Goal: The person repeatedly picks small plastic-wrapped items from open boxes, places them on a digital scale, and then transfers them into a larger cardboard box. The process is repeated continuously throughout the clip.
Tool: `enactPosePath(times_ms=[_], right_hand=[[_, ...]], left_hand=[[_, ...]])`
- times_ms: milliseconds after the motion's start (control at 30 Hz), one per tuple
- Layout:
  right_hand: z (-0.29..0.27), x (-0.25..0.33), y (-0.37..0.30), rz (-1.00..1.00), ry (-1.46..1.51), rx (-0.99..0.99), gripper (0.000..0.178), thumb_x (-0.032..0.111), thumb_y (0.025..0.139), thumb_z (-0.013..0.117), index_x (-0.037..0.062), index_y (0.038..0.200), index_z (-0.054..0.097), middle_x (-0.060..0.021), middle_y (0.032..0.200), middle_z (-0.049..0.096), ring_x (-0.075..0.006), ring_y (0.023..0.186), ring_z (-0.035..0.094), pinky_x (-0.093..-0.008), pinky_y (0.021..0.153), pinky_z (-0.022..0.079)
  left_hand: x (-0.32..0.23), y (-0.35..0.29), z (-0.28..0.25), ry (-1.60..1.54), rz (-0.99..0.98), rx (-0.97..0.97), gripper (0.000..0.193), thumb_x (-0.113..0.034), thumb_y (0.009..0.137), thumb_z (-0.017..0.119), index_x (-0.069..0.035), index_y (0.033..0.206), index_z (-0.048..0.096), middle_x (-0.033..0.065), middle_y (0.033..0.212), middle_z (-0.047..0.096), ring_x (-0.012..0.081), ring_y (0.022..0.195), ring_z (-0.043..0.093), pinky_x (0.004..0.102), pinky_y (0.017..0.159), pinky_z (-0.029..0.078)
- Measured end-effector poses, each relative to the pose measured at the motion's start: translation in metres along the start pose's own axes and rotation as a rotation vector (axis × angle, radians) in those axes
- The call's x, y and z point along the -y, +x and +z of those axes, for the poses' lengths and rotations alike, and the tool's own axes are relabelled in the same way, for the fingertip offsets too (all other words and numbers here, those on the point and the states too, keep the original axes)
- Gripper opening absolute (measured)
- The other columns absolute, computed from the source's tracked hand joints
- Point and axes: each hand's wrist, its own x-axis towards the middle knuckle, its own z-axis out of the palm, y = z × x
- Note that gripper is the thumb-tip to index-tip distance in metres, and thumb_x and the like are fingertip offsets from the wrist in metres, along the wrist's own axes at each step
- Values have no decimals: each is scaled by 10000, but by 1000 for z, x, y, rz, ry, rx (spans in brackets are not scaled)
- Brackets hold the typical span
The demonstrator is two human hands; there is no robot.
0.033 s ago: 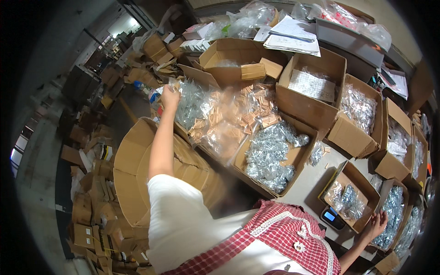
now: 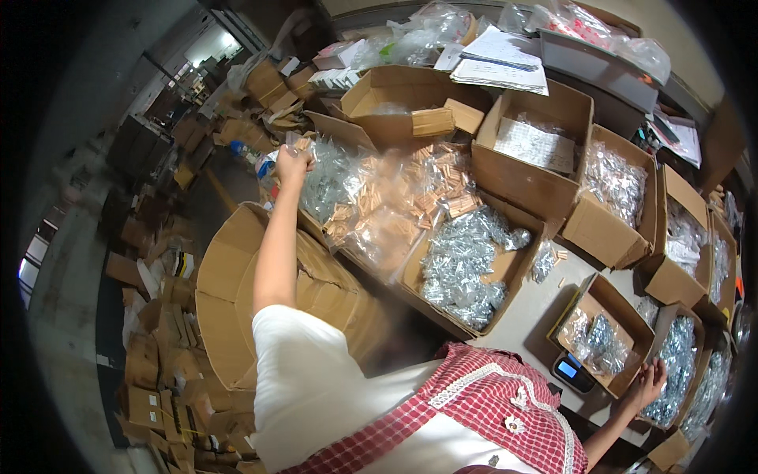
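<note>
My left hand (image 2: 295,166) reaches out to the far left, its fingers closed on a clear plastic bag (image 2: 300,142) with something pale in it. Close by, a large carton holds clear bags (image 2: 335,178) and bagged wooden dowels (image 2: 379,189). At the lower right my right hand (image 2: 649,385) is empty, fingers apart, beside a box of bagged metal hardware (image 2: 675,363). Left of that hand, a shallow cardboard tray (image 2: 641,325) rests on a small scale (image 2: 573,371) with a lit display. Several bags of metal parts (image 2: 602,344) lie in the tray.
An open carton of bagged metal parts (image 2: 466,268) stands mid-table. More cartons (image 2: 527,170) line the back and right, with papers (image 2: 505,59) and a grey bin (image 2: 600,67) behind. A big empty carton (image 2: 237,292) stands left, near piled cardboard (image 2: 158,355).
The view has shifted very slightly. Both hands stay in nearly the same places.
</note>
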Motion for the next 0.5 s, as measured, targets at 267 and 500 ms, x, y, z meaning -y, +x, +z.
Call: enactPosePath(times_ms=[267, 500], right_hand=[[10, -15, -2, -75, 59, 127, 236, 47, 981, 557, -44, 1188, 624, -80, 1096, 650, -137, 991, 619, -259, 902, 494], [8, 8, -19, -28, -3, 220, 221, 81, 981, 554, 0, 1165, 646, -37, 1047, 648, -102, 935, 584, -246, 837, 486]], left_hand=[[-136, -166, 137, -625, -77, 549, 373, 20, 784, 715, 17, 1146, 623, 96, 961, 706, 183, 820, 697, 293, 704, 571], [-212, -313, 263, -590, -310, 1003, 634, -64, 751, 803, 19, 1296, 489, 127, 1114, 668, 233, 950, 708, 338, 761, 582]])
